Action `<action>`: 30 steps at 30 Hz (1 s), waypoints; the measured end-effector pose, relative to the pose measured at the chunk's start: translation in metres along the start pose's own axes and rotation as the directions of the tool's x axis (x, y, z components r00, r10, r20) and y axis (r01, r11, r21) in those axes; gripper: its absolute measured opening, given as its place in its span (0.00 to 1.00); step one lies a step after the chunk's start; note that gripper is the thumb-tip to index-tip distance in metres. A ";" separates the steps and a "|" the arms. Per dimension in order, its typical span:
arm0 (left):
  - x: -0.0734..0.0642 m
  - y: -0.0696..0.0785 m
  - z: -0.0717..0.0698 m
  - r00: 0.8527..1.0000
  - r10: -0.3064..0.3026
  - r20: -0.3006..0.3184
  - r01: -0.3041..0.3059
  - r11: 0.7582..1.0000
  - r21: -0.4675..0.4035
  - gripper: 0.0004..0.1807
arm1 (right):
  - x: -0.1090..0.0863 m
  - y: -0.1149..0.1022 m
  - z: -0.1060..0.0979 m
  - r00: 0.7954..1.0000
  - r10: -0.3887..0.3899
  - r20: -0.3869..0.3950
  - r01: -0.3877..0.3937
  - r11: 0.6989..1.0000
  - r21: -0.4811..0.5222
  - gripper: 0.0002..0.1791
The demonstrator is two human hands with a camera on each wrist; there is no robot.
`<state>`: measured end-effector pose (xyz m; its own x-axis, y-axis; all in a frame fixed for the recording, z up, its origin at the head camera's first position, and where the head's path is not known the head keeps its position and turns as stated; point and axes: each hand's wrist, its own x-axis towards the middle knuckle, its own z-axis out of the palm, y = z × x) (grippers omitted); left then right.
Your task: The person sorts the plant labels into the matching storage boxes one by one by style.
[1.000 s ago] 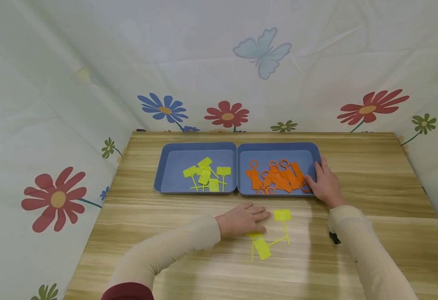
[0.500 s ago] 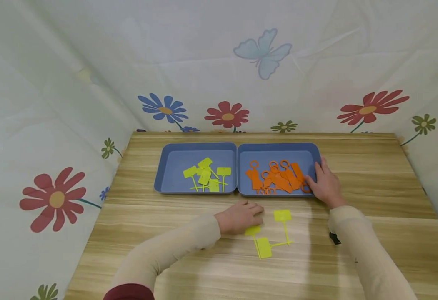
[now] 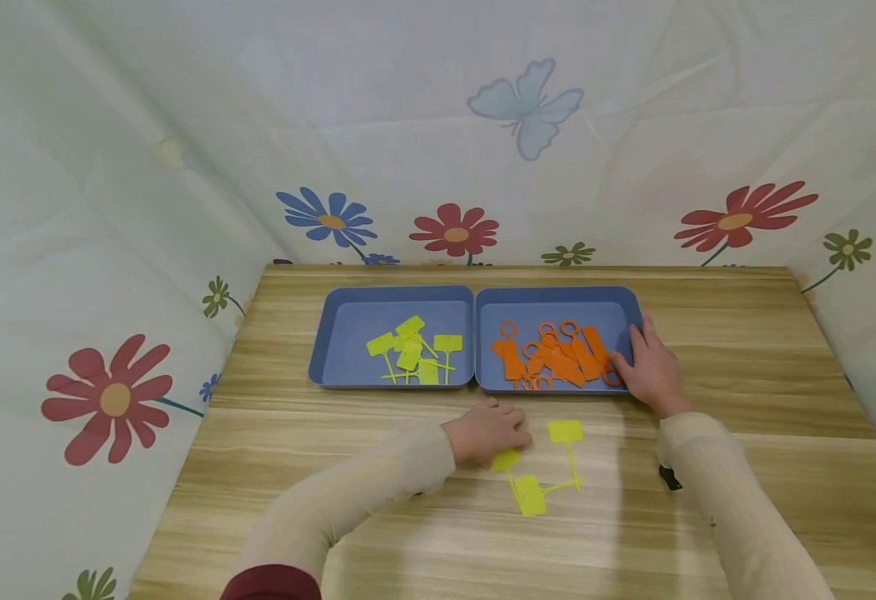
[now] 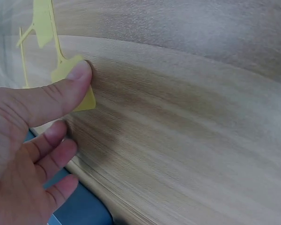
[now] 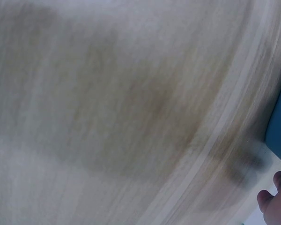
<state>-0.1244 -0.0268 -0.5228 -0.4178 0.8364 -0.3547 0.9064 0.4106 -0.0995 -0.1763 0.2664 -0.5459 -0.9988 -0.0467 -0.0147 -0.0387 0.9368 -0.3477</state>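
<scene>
My left hand (image 3: 486, 432) is over the table with its fingers bent. In the left wrist view its thumb lies across the plate of a yellow plant label (image 4: 86, 101), whose stem points away. Two more yellow plant labels, a near one (image 3: 532, 497) and a farther one (image 3: 565, 432), lie beside it, their stems crossing. My right hand (image 3: 651, 371) holds the front right corner of the right blue tray (image 3: 558, 293), thumb at the rim and fingers along the outer side. Orange ring-topped tags (image 3: 561, 360) are heaped in that tray.
The left blue tray (image 3: 347, 333) stands against the right one and holds several yellow plant labels (image 3: 409, 354). A small black object (image 3: 669, 477) lies by my right sleeve. A flowered cloth wall (image 3: 377, 125) rises behind the wooden table (image 3: 745, 350).
My left hand has drawn back slightly and its fingers have bent more. The label at its thumb has turned, and the near label has shifted with it. My right hand stays at the tray.
</scene>
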 end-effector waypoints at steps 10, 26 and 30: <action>0.005 0.000 -0.001 0.995 -0.040 0.090 0.045 0.998 -0.053 0.29 | 0.000 0.000 -0.001 1.000 -0.002 -0.004 0.002 1.000 0.012 0.38; 0.004 -0.002 0.000 0.995 -0.043 0.093 0.058 0.984 -0.168 0.28 | 0.001 0.002 0.002 1.000 -0.007 -0.009 0.007 1.000 0.011 0.37; 0.002 -0.007 0.002 0.994 -0.047 0.098 0.075 0.949 -0.306 0.24 | 0.001 0.003 0.003 1.000 -0.006 -0.015 0.006 1.000 0.012 0.37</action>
<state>-0.1308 -0.0290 -0.5249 -0.4520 0.7764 -0.4393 0.8098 0.5636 0.1630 -0.1774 0.2679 -0.5497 -0.9989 -0.0468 0.0016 -0.0442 0.9324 -0.3587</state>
